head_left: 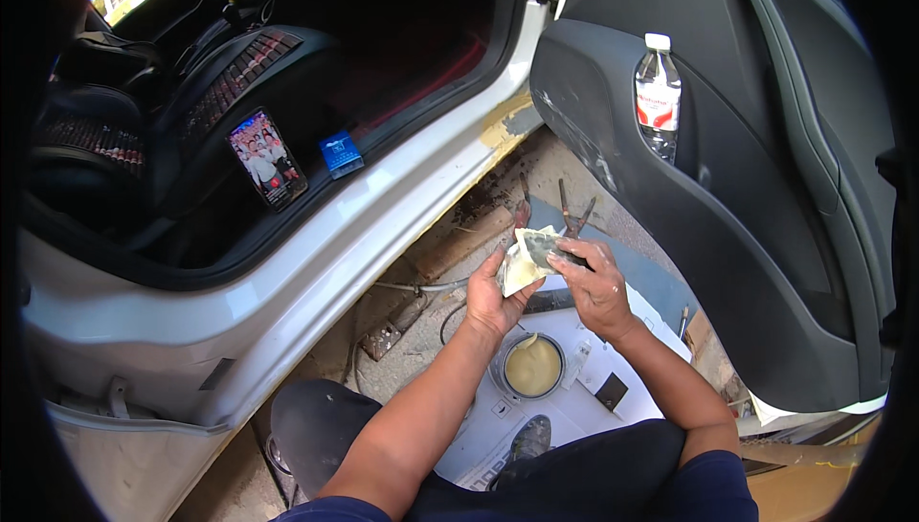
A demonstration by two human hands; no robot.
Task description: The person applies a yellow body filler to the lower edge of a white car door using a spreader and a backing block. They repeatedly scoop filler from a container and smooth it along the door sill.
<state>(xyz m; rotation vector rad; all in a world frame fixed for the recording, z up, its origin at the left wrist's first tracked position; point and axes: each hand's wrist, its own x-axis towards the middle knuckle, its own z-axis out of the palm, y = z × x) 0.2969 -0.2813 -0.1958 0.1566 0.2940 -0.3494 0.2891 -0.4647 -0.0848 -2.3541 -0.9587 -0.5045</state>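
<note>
My left hand (490,300) is closed on a pale flat piece (522,268) smeared with cream-coloured putty; its kind I cannot make out. My right hand (598,290) grips a dark grey putty spreader (543,248), laid against the pale piece. Both are held over an open round tin (533,367) of beige putty, just below my hands. A small whitish tube (577,364) lies right beside the tin. Beyond my hands are pliers (577,215) with their handles apart and another red-handled tool (523,211).
A white car sill (287,259) with filler along its lower edge runs on the left, carrying a phone (266,160) and a blue box (341,154). The open door (728,235) stands at right, a water bottle (658,96) in its pocket. Cardboard (488,445) covers the ground.
</note>
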